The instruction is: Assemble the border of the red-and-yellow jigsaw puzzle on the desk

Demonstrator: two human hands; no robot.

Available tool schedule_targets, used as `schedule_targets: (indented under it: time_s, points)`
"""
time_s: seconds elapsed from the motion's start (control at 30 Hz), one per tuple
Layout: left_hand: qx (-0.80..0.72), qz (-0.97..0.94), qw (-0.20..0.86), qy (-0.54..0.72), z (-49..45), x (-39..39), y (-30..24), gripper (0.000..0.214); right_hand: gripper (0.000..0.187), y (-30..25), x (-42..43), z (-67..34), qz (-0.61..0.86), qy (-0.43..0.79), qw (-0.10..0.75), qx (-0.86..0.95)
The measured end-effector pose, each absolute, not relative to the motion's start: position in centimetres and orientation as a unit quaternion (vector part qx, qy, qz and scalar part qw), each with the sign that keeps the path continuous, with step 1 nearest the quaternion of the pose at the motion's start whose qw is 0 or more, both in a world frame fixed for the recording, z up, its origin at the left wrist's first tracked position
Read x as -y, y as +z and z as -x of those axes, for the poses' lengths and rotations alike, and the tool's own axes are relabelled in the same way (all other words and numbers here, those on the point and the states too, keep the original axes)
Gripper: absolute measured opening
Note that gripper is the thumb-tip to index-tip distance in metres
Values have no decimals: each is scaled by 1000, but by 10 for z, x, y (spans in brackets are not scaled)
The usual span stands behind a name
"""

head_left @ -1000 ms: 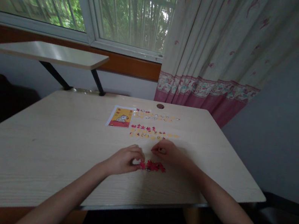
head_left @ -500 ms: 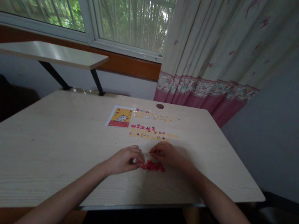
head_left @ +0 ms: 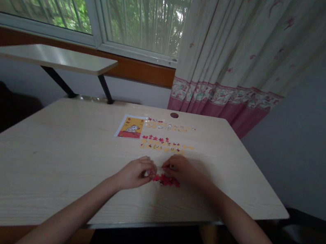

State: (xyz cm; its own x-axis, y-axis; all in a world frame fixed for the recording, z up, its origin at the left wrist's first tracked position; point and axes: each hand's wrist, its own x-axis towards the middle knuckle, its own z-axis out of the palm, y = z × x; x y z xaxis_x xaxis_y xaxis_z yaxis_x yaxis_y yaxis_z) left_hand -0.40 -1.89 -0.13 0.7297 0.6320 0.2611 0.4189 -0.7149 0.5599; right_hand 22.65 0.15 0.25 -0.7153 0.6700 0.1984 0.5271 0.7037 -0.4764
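A small strip of joined red puzzle pieces [head_left: 167,180] lies on the light wooden table [head_left: 60,155] in front of me. My left hand [head_left: 135,172] rests curled at the strip's left end, fingertips pinched on a small piece. My right hand [head_left: 179,168] sits just behind the strip, fingers curled down onto it; what it holds is hidden. Further back lie rows of loose yellow and red puzzle pieces [head_left: 164,144] and another row [head_left: 168,126] near the far edge.
A reference picture card [head_left: 130,127] lies left of the piece rows. A cable hole [head_left: 174,115] sits at the table's far edge. A small side table [head_left: 49,56] stands under the window at the left. A pink-hemmed curtain [head_left: 232,58] hangs behind.
My right hand has slid slightly nearer, closer to the red strip. My left hand has barely shifted at the strip's left end.
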Motion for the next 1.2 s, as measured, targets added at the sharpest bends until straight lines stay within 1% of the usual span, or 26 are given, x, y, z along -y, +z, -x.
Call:
schedule_targets:
  time_s: [0.37,0.47,0.63,0.77,0.93,1.2]
  points:
    - [-272,-870,302,278,2,21,7,17,14,6,0,-226,338,202,187,900]
    - [-313,-826,341,321,1,20,3,19,14,7,1,-225,331,198,191,903]
    - [-425,-712,409,381,-2,14,-10,28,16,2,5,-217,368,171,233,884]
    - [-432,-688,434,390,-4,12,-12,28,28,-3,9,-207,424,141,277,850]
    - [-435,-682,445,384,-6,11,-10,28,23,-8,9,-205,436,105,318,835]
    - [-442,-685,443,373,-7,11,-10,30,22,-8,9,-207,396,62,319,859]
